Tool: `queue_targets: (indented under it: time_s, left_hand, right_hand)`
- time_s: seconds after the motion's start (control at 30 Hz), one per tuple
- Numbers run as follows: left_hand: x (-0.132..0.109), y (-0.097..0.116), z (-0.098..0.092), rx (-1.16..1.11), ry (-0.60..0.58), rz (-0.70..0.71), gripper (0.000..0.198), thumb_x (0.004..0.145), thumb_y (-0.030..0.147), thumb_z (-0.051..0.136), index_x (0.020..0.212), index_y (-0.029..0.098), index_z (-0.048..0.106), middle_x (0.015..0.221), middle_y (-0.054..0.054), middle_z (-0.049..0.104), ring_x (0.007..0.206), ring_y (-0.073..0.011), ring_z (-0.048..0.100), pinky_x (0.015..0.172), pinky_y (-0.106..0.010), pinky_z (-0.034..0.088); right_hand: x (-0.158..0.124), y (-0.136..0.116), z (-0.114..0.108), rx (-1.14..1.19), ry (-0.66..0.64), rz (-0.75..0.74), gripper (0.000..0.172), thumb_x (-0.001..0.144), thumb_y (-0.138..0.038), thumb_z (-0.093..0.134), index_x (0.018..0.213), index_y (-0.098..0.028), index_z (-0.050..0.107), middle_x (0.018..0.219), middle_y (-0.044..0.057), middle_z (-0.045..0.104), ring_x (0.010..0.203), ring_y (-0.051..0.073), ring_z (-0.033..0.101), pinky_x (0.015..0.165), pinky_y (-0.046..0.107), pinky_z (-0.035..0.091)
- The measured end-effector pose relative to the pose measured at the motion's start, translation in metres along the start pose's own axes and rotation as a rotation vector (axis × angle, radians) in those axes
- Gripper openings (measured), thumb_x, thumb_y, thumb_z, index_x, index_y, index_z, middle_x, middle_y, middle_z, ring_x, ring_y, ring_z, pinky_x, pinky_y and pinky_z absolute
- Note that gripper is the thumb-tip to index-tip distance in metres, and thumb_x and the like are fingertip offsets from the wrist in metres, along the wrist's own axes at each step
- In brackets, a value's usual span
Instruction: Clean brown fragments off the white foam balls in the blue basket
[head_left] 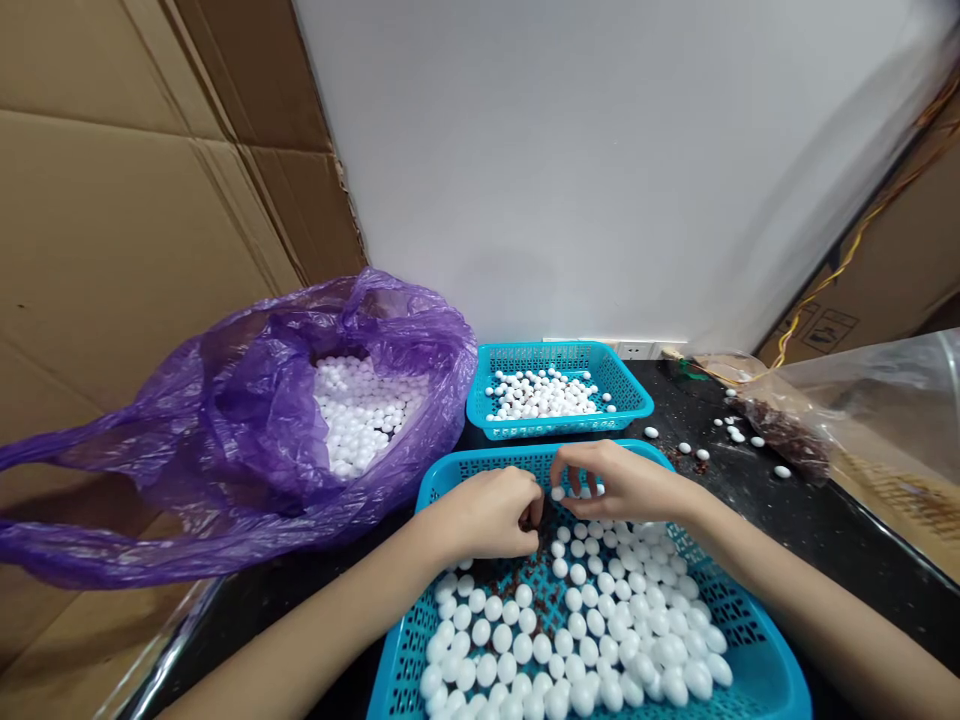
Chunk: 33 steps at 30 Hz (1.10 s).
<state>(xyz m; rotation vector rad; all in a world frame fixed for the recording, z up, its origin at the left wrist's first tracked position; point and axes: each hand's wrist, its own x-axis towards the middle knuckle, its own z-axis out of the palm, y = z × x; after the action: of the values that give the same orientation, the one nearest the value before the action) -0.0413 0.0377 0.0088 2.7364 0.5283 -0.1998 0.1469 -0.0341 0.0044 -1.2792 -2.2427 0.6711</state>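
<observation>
White foam ball (556, 493) sits pinched in the right hand (622, 485)'s fingertip grip; at nine o'clock, the left hand (487, 515) curls closed, contents hidden.

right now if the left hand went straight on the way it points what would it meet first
Probably the small white round ball at the fingertips of the right hand, ahead of the left hand; depth is unclear.

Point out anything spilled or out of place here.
Several white balls lie loose on the black table, right of the far basket, outside both baskets. Dark reddish crumbs are mixed among the balls in the near basket, just below the left hand and right hand.
</observation>
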Motion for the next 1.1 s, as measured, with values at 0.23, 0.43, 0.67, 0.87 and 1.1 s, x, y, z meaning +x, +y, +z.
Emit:
queue_targets:
  time_s: [0.23, 0.43, 0.67, 0.87, 1.1]
  left_hand:
    - [-0.001, 0.001, -0.002, 0.001, -0.009, 0.008, 0.015, 0.07, 0.018, 0.053, 0.078, 0.018, 0.066, 0.081, -0.002, 0.064, 0.07, -0.0162, 0.059, 0.056, -0.024, 0.04]
    - [-0.002, 0.002, -0.003, 0.023, -0.019, 0.013, 0.015, 0.071, 0.018, 0.053, 0.078, 0.019, 0.067, 0.08, -0.002, 0.064, 0.069, -0.0165, 0.059, 0.056, -0.024, 0.039]
    - [-0.001, 0.0, -0.003, 0.016, -0.022, 0.011, 0.016, 0.07, 0.018, 0.054, 0.079, 0.019, 0.067, 0.08, -0.001, 0.066, 0.071, -0.0172, 0.06, 0.057, -0.024, 0.04]
    - [-0.001, 0.0, -0.005, 0.028, 0.007, 0.018, 0.012, 0.072, 0.018, 0.054, 0.075, 0.018, 0.065, 0.079, 0.0, 0.066, 0.068, -0.0155, 0.059, 0.056, -0.024, 0.038]
    - [-0.002, 0.002, -0.002, 0.078, 0.034, 0.025, 0.008, 0.073, 0.017, 0.053, 0.071, 0.018, 0.061, 0.077, 0.0, 0.065, 0.067, -0.0148, 0.058, 0.055, -0.024, 0.036]
  right_hand:
    - [-0.001, 0.005, 0.002, 0.205, 0.09, -0.04, 0.013, 0.081, -0.013, 0.06, 0.092, -0.018, 0.057, 0.087, 0.001, 0.061, 0.069, 0.01, 0.058, 0.06, 0.02, 0.047]
    - [0.0, 0.009, 0.002, 0.29, 0.162, -0.041, 0.02, 0.08, -0.019, 0.065, 0.099, -0.018, 0.058, 0.091, 0.002, 0.062, 0.071, 0.011, 0.06, 0.059, 0.021, 0.047]
    - [0.0, 0.006, 0.003, 0.265, 0.195, -0.089, 0.01, 0.083, -0.024, 0.063, 0.092, -0.018, 0.063, 0.088, 0.002, 0.062, 0.071, 0.011, 0.06, 0.061, 0.022, 0.048]
    - [-0.006, 0.005, -0.027, 0.068, 0.326, -0.028, 0.015, 0.085, -0.033, 0.058, 0.091, -0.021, 0.064, 0.09, 0.003, 0.065, 0.076, 0.014, 0.061, 0.063, 0.025, 0.049]
    - [-0.043, 0.06, -0.082, -0.672, 0.144, 0.622, 0.012, 0.079, -0.022, 0.056, 0.082, -0.019, 0.067, 0.081, 0.006, 0.066, 0.068, 0.019, 0.061, 0.055, 0.026, 0.039]
